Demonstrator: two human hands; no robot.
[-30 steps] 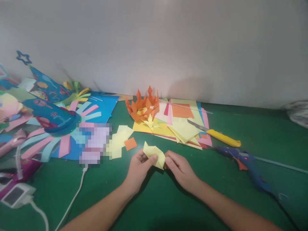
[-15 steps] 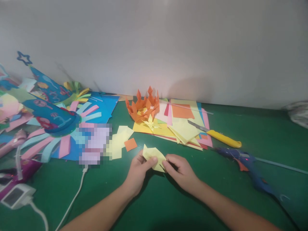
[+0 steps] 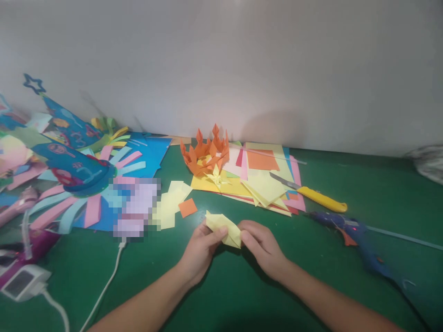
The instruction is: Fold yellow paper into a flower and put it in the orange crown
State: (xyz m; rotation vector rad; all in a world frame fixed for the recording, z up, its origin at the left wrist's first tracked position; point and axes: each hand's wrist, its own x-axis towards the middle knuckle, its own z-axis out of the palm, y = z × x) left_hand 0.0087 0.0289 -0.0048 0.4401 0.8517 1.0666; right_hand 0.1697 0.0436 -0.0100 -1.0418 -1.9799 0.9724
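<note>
A folded pale yellow paper piece point(image 3: 224, 227) is held low over the green table point(image 3: 242, 295) between both hands. My left hand point(image 3: 199, 251) pinches its left side with thumb and fingers closed. On its right end my right hand point(image 3: 263, 246) is closed, fingertips pressing a fold. Just beyond them lie a small orange paper square point(image 3: 188, 207) and loose pale yellow squares point(image 3: 171, 203).
An orange paper flower point(image 3: 205, 152) stands on a stack of coloured sheets point(image 3: 266, 177) by the wall. A yellow-handled utility knife point(image 3: 311, 193) and a blue glue gun point(image 3: 360, 244) lie at right. Paper crafts point(image 3: 76, 175) crowd the left; a white cable point(image 3: 104, 286) and adapter point(image 3: 20, 281) lie front left.
Both hands shifted slightly toward me and lowered the yellow piece, flattening it; the right fingers moved further along its right end. Nothing else moved.
</note>
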